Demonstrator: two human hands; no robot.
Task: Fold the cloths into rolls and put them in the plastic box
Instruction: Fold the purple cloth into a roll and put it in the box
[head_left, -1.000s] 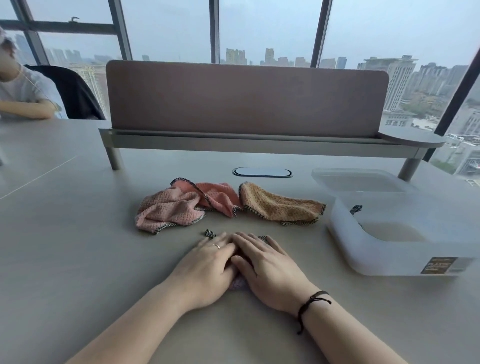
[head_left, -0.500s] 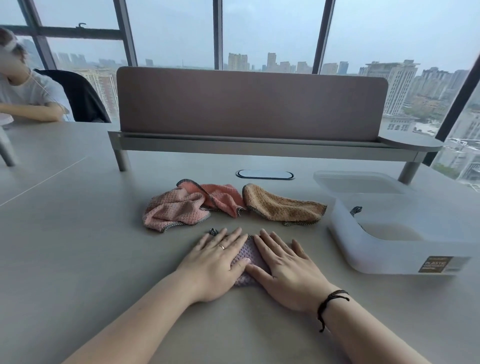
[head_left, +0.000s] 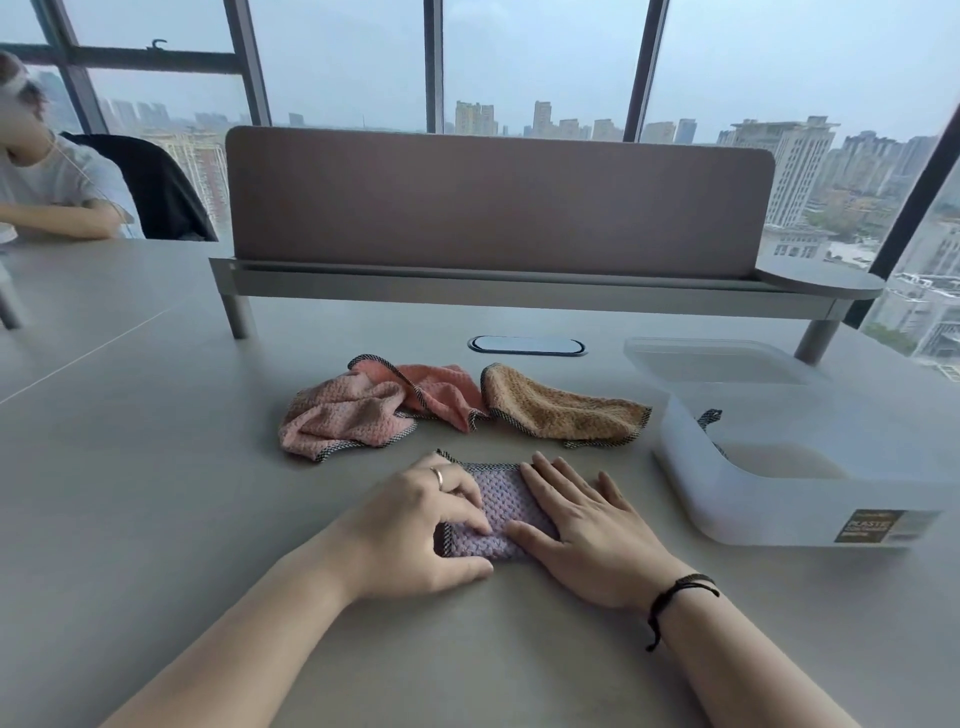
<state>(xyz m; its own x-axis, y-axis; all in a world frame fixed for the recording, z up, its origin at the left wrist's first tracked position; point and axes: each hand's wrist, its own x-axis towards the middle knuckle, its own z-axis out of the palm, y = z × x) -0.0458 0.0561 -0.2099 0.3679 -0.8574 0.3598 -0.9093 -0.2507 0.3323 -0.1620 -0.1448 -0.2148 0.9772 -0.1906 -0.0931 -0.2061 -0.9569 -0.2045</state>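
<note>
A purple waffle cloth (head_left: 501, 512) lies folded flat on the grey table in front of me. My left hand (head_left: 418, 525) curls its fingers over the cloth's left near edge, thumb under the near side. My right hand (head_left: 587, 525) rests flat on the cloth's right part, fingers spread. Behind it lie three crumpled cloths: a pale pink one (head_left: 340, 415), a coral one (head_left: 441, 389) and a tan one (head_left: 561, 410). The translucent plastic box (head_left: 779, 499) stands at the right, with a dark-edged cloth loop (head_left: 709, 418) showing inside.
The box's lid (head_left: 711, 358) lies behind the box. A brown divider panel on a grey raised shelf (head_left: 498, 291) crosses the back of the table. A cable port (head_left: 527, 345) sits in the tabletop. Another person (head_left: 47, 182) sits at the far left.
My hands have slid apart, uncovering the purple cloth between them. My left fingers have curled onto its left edge, and my right hand has shifted to the right.
</note>
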